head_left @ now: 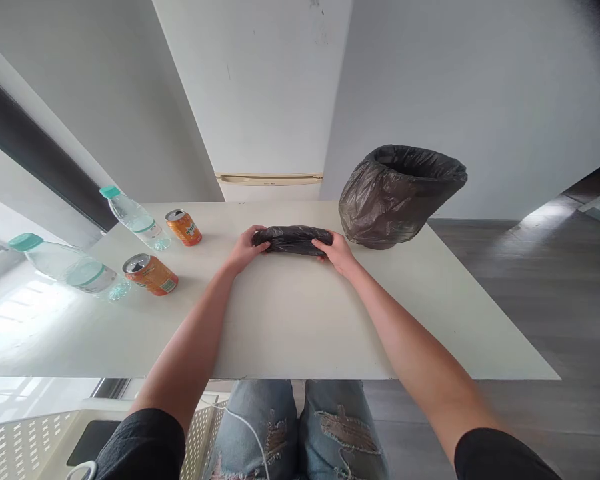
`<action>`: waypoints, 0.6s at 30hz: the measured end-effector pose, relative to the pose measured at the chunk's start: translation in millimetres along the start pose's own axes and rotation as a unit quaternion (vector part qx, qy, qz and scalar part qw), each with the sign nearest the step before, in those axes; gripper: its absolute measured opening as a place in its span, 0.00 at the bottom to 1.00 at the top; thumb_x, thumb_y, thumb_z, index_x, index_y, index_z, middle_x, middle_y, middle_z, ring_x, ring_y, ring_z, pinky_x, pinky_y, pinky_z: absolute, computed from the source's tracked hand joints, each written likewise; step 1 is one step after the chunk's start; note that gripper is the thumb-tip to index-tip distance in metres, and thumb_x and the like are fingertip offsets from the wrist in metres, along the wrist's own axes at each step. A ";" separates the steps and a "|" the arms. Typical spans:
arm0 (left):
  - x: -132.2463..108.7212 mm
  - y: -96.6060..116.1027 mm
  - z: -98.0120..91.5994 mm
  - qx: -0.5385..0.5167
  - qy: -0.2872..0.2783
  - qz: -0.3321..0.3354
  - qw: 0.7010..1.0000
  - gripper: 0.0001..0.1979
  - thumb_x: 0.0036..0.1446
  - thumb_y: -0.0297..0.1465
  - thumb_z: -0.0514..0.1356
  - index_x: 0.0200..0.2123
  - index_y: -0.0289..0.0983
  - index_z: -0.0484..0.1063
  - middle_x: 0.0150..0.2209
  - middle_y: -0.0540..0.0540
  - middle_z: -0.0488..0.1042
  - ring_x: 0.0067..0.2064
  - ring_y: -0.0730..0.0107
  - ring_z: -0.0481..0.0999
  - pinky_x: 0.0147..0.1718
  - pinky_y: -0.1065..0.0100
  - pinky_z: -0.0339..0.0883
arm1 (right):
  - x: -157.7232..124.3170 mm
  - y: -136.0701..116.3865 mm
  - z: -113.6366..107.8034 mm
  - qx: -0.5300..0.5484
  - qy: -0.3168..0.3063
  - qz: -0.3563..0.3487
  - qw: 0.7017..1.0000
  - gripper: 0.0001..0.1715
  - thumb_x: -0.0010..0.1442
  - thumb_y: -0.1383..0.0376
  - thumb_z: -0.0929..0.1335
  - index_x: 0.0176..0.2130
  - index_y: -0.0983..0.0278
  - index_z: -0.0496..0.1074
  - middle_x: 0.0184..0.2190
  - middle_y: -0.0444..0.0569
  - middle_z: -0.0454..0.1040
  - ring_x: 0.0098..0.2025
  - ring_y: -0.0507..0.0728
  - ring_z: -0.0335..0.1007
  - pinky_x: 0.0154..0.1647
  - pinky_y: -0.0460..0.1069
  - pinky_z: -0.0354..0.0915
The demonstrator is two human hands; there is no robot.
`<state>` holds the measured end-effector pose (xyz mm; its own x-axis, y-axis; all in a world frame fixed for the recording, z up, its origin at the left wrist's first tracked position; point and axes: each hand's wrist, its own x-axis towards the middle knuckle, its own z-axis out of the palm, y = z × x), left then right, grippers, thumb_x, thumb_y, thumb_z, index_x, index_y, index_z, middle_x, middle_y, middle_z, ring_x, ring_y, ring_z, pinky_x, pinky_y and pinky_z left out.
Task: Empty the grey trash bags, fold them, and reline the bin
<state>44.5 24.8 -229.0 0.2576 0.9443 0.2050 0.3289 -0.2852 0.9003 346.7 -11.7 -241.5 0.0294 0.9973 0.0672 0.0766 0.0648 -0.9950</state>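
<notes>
A roll of black garbage bags (293, 240) lies crosswise between my hands, over the middle of the white table (300, 313). My left hand (247, 248) grips its left end, thumb on the near side. Around the right end my right hand (337, 252) is closed, with the fingertips partly hidden beneath. Just right of that hand stands a bin lined with a dark garbage bag (390, 200), its mouth open and its body leaning to the right.
On the table's left side stand two orange soda cans, one nearer (151, 274) and one farther (183, 227). Beside them are two clear bottles with green caps, a near one (73, 267) and a far one (136, 219). A perforated cream basket (25, 443) sits below the front edge at left.
</notes>
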 end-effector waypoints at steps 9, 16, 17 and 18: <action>-17.0 38.1 24.9 0.295 -0.086 0.194 0.932 0.46 0.55 0.46 0.73 0.73 0.44 0.63 0.72 0.41 0.70 0.75 0.43 0.64 0.76 0.45 0.55 | -18.4 -16.7 17.4 -0.182 -0.081 -0.280 0.939 0.15 0.67 0.57 0.70 0.51 0.59 0.78 0.53 0.53 0.82 0.55 0.65 0.79 0.62 0.59 0.72; -15.6 23.5 34.7 0.393 -0.056 0.157 0.904 0.15 0.60 0.25 0.59 0.44 0.43 0.84 0.35 0.44 0.84 0.38 0.55 0.84 0.43 0.58 0.74 | -36.6 -22.7 27.7 -0.240 -0.170 -0.313 0.903 0.37 0.69 0.58 0.72 0.73 0.50 0.65 0.68 0.51 0.73 0.69 0.65 0.71 0.71 0.61 0.69; -15.1 21.9 35.0 0.390 -0.051 0.171 0.903 0.16 0.59 0.24 0.58 0.43 0.42 0.84 0.35 0.43 0.84 0.37 0.56 0.83 0.41 0.58 0.74 | -37.9 -25.3 28.2 -0.238 -0.178 -0.324 0.898 0.41 0.70 0.59 0.72 0.76 0.49 0.60 0.74 0.49 0.67 0.74 0.65 0.65 0.75 0.62 0.65; -14.6 20.7 35.6 0.385 -0.054 0.189 0.902 0.16 0.58 0.24 0.57 0.42 0.41 0.84 0.35 0.42 0.84 0.37 0.56 0.83 0.41 0.59 0.74 | -38.8 -27.6 28.4 -0.233 -0.188 -0.337 0.893 0.42 0.71 0.60 0.70 0.78 0.48 0.57 0.76 0.47 0.62 0.77 0.63 0.60 0.78 0.62 0.61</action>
<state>79.9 -0.7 -227.1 0.5563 0.7463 0.3654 0.7221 -0.6518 0.2319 315.2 -51.3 -218.8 -0.5100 0.6842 0.5213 0.3597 0.7202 -0.5932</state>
